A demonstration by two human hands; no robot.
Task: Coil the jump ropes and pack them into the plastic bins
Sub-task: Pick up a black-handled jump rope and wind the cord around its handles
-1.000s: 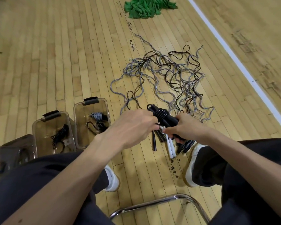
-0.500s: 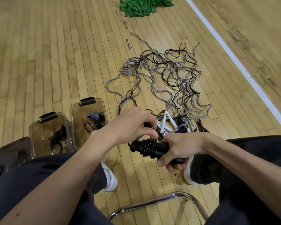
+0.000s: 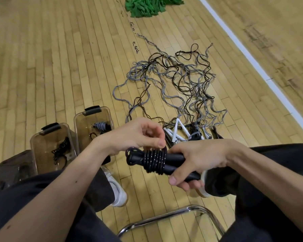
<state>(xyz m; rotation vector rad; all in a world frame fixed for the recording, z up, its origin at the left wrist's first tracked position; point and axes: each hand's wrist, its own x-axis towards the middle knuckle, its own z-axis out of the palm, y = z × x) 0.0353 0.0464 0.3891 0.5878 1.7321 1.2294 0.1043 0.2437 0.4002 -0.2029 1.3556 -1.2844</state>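
Note:
My right hand (image 3: 198,159) grips the black handles of a coiled black jump rope (image 3: 152,159), held level above the floor. The cord is wound in several turns around the handles. My left hand (image 3: 138,135) hovers just above the coil, thumb and fingertips pinching the cord at the top of the wraps. A tangle of grey and black jump ropes (image 3: 178,88) lies on the floor beyond, with white and black handles (image 3: 178,133) at its near end. Two clear plastic bins stand at the left: one (image 3: 94,119) holds a grey and a black coil, the other (image 3: 42,147) a black coil.
I sit on a chair with a chrome frame (image 3: 173,215), my knees on both sides. A third dark bin (image 3: 9,170) sits at the far left. A green cloth pile (image 3: 150,6) lies far ahead. A white court line (image 3: 252,60) runs along the right.
The coiled rope came down and toward me, turning from tilted to level. My left hand lifted off the bundle and now pinches the cord on top.

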